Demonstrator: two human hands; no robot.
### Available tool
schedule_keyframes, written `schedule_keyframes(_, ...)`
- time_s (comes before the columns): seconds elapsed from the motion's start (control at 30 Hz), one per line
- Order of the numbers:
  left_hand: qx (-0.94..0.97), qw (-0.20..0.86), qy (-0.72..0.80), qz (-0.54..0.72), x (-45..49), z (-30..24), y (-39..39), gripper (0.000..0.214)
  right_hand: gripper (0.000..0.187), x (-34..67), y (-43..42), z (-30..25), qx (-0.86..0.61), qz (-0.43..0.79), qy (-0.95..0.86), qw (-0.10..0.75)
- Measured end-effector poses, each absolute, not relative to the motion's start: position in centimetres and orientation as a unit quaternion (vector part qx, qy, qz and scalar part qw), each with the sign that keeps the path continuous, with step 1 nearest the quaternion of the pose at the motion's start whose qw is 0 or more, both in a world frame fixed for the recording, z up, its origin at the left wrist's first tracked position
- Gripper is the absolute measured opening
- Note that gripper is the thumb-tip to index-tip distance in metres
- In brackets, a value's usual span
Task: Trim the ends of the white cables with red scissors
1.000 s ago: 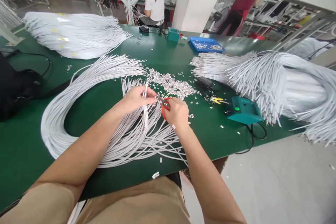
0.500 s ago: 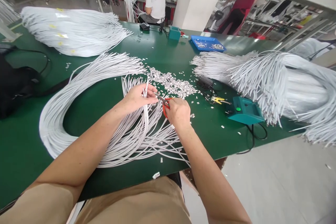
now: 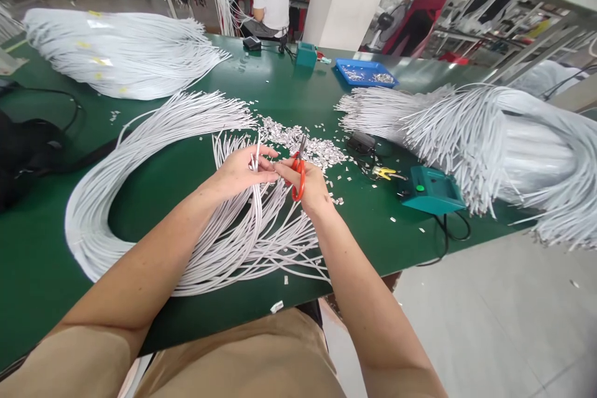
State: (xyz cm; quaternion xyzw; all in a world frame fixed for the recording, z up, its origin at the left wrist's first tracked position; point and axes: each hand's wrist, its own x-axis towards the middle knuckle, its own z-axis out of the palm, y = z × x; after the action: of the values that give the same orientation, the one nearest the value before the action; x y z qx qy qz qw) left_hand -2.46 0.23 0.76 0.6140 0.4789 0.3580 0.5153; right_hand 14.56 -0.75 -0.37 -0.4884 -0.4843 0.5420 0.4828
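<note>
Several white cables (image 3: 257,217) pass through my left hand (image 3: 245,169), its fingers closed round them near their ends. Red-handled scissors (image 3: 299,177) sit in my right hand (image 3: 308,188), blades pointing away from me. The fingertips of both hands meet, and whatever is between them is too small to make out. Below my hands spreads a loose fan of white cables (image 3: 224,261), part of a bundle (image 3: 88,211) that curves round to the left. Just beyond lies a heap of small silvery-white scraps (image 3: 321,150).
On the green table (image 3: 368,249) lie a large cable bundle (image 3: 125,56) at back left and more cable bundles (image 3: 513,143) at right. A teal box (image 3: 431,191), yellow clip (image 3: 386,173) and blue tray (image 3: 366,73) stand rightward. A black bag (image 3: 28,155) lies left. People are beyond.
The scissors have turned in my right hand: their blades pointed at my left fingers and now point away. My right fingertips have moved in to my left fingertips.
</note>
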Motion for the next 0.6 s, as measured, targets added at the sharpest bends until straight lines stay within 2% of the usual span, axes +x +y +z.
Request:
schedule_keyframes(0.17, 0.552, 0.615, 0.446, 0.345, -2.9, 0.4, 0.6, 0.048, 0.021, 13.9, -1.2, -1.4, -0.541, 0.458, -0.458, 0.537)
schedule_keyframes(0.3, 0.494, 0.674, 0.446, 0.320, -3.3, 0.0, 0.9, 0.046, 0.023, 15.0, -2.1, -2.7, -0.604, 0.399, -0.447, 0.525)
schedule_keyframes(0.6, 0.494, 0.666, 0.490, 0.269, -2.6, 0.6, -0.8, 0.064, 0.025, 17.5, -5.3, -3.4, -0.650, 0.385, -0.433, 0.492)
